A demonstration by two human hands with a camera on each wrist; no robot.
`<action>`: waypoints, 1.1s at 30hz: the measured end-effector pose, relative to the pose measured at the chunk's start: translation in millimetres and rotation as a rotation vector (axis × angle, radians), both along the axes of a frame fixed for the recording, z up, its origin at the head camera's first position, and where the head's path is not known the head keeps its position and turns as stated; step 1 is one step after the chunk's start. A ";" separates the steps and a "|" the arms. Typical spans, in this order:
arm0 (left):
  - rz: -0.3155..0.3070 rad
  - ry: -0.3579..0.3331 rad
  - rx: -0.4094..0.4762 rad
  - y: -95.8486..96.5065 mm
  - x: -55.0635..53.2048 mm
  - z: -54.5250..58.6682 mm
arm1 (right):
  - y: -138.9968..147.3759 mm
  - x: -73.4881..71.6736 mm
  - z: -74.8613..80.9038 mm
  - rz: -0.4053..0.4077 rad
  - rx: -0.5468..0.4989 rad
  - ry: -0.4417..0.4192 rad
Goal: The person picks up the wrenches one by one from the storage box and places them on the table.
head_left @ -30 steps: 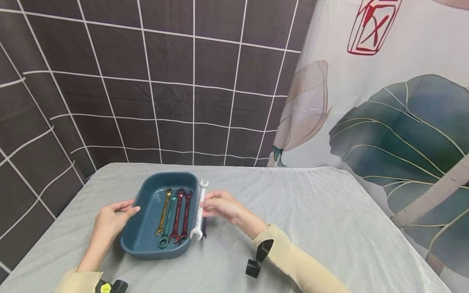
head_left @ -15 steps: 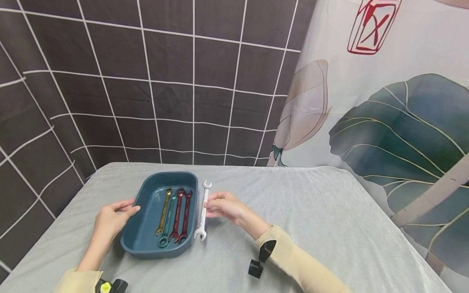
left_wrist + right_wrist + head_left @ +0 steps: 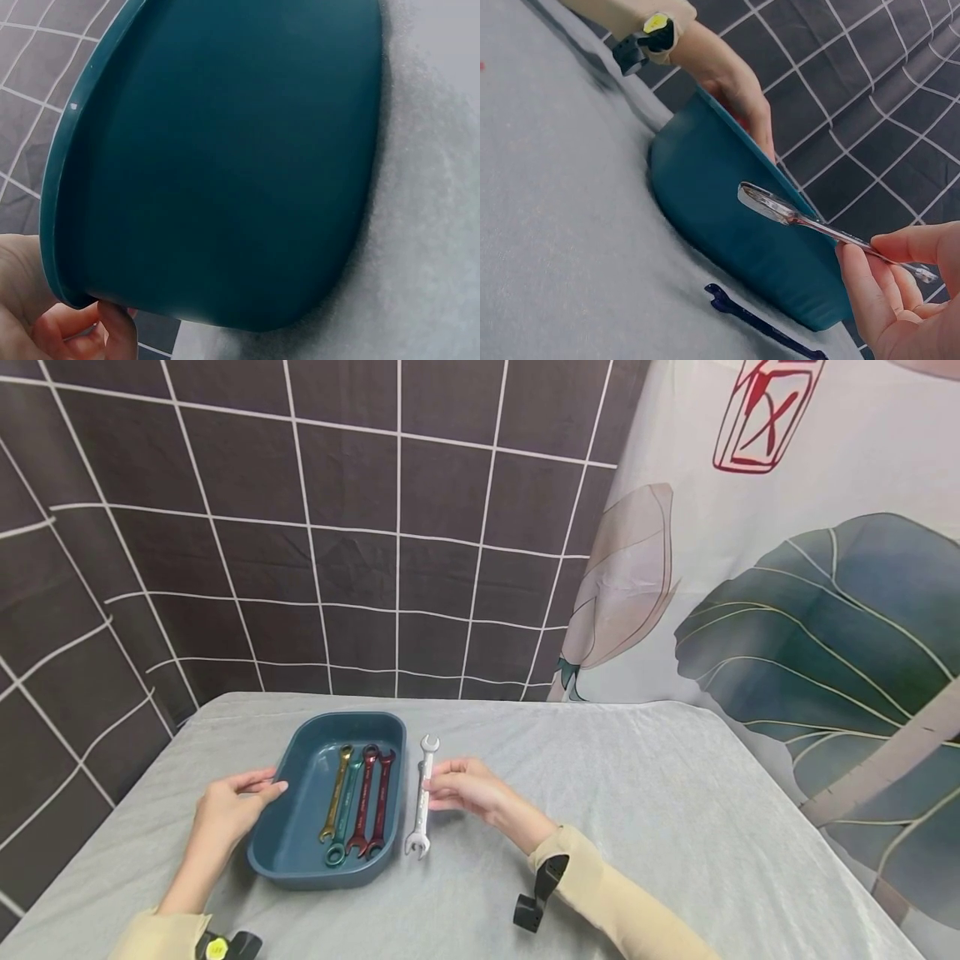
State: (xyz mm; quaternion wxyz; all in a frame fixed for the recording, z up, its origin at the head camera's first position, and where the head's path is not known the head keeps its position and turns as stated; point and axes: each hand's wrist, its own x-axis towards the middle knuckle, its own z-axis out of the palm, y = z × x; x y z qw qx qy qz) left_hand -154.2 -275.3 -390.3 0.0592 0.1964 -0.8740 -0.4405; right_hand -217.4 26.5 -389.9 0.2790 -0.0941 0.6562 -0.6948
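With thumb and fingertips, my right hand (image 3: 474,791) pinches a silver wrench (image 3: 427,777) by its shaft, above the table just right of a blue tub (image 3: 322,882). The right wrist view shows the silver wrench (image 3: 769,204) raised beside the tub's outer wall. Below it a dark blue wrench (image 3: 757,321) lies on the cloth; from the head it is largely hidden. My left hand (image 3: 228,810) grips the tub's left rim between thumb and fingers. Inside the tub lie a gold wrench (image 3: 335,793), a teal wrench (image 3: 345,802) and two red wrenches (image 3: 363,797).
A pale grey cloth (image 3: 600,777) covers the table, stretching well to the right of the tub. Behind stands a dark curtain (image 3: 337,568) with a white grid. A white hanging with leaf prints (image 3: 825,627) is at the right.
My right hand has moved slightly right with the silver wrench, away from the tub's right rim. My left hand and the tub have stayed in place.
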 end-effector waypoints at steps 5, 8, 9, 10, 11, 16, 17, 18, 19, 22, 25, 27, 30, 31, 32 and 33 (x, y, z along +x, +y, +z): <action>0.003 0.009 -0.023 0.6 -0.3 0.0 | 1.8 -1.0 -2.3 -0.007 -0.003 -0.011; 0.006 0.013 -0.027 0.8 -0.4 0.0 | 2.4 -1.3 -3.1 -0.010 -0.005 -0.019; 0.007 0.013 -0.025 0.8 -0.4 -0.1 | 2.7 -1.4 -3.5 -0.010 -0.004 -0.019; 0.008 0.015 -0.025 0.8 -0.4 -0.3 | 2.9 -1.5 -3.9 -0.009 -0.003 -0.021; 0.009 0.016 -0.023 0.7 -0.4 -0.5 | 2.9 -1.5 -4.2 -0.008 -0.003 -0.022; 0.009 0.017 -0.020 0.0 -0.8 -1.5 | 4.0 -1.6 -6.4 -0.010 0.009 -0.024; 0.010 0.017 -0.017 0.0 -0.8 -1.6 | 4.2 -1.6 -6.9 -0.011 0.013 -0.023; 0.010 0.016 -0.016 0.0 -0.7 -1.6 | 4.6 -1.7 -7.4 -0.011 0.017 -0.024; 0.011 0.016 -0.015 0.1 -0.7 -1.6 | 4.9 -1.7 -7.9 -0.011 0.020 -0.023; 0.007 0.016 -0.018 0.0 -0.2 -1.4 | 5.9 -2.0 -9.8 -0.010 0.028 -0.027; 0.001 0.017 -0.021 -0.4 0.0 -1.2 | 6.9 -2.6 -11.7 -0.015 0.033 -0.031; -0.002 0.016 -0.021 -0.7 0.1 -1.1 | 7.5 -3.3 -12.9 -0.021 0.034 -0.037; -0.003 0.015 -0.019 -1.0 0.0 -1.2 | 8.2 -4.8 -14.6 -0.027 0.037 -0.037; -0.003 0.015 -0.018 -1.0 0.1 -1.2 | 8.4 -5.2 -15.1 -0.029 0.038 -0.041; -0.002 0.015 -0.018 -1.0 0.1 -1.3 | 8.5 -5.8 -15.8 -0.031 0.040 -0.043; -0.001 0.015 -0.018 -1.0 -0.1 -1.3 | 8.5 -6.5 -16.4 -0.033 0.041 -0.045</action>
